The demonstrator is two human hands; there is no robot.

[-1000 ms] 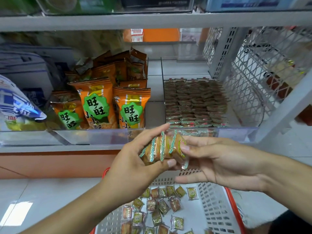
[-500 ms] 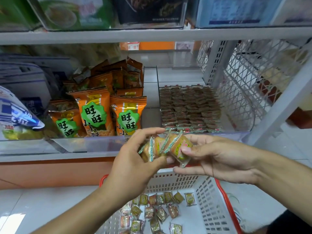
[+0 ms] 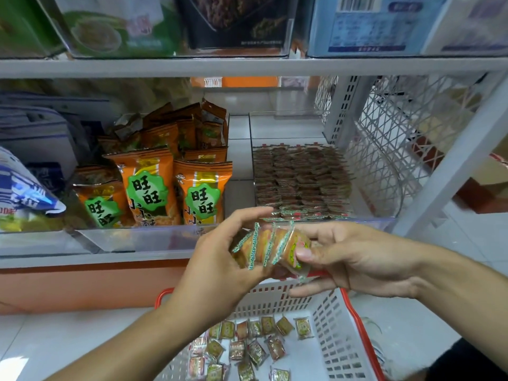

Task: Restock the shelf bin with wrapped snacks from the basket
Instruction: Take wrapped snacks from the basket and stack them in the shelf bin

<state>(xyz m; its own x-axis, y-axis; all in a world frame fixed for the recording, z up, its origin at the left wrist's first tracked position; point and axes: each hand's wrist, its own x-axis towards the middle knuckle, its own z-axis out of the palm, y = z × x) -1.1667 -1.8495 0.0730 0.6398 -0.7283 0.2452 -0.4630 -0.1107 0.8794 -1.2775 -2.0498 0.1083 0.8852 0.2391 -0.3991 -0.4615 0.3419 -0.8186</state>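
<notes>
Both hands hold a small stack of wrapped snacks (image 3: pixel 270 247) with green-speckled crimped edges, just in front of the shelf's lip. My left hand (image 3: pixel 220 268) grips the stack's left side, thumb on top. My right hand (image 3: pixel 349 259) pinches its right end, thumb on the face of the last packet. Behind them the clear shelf bin (image 3: pixel 371 220) holds tight rows of the same snacks (image 3: pixel 301 178). Below, a white basket with a red rim (image 3: pixel 334 334) contains several loose wrapped snacks (image 3: pixel 247 347).
Orange snack bags (image 3: pixel 170 188) fill the clear bin to the left. A blue and white bag (image 3: pixel 24 193) lies at far left. A white wire mesh panel (image 3: pixel 390 138) and a shelf post (image 3: pixel 453 160) stand right of the bin. The upper shelf (image 3: pixel 247 67) hangs overhead.
The view has tilted up a little, so the shelf sits lower in frame. Both hands keep the stack and have fanned its packets slightly apart, staying in front of the bin.
</notes>
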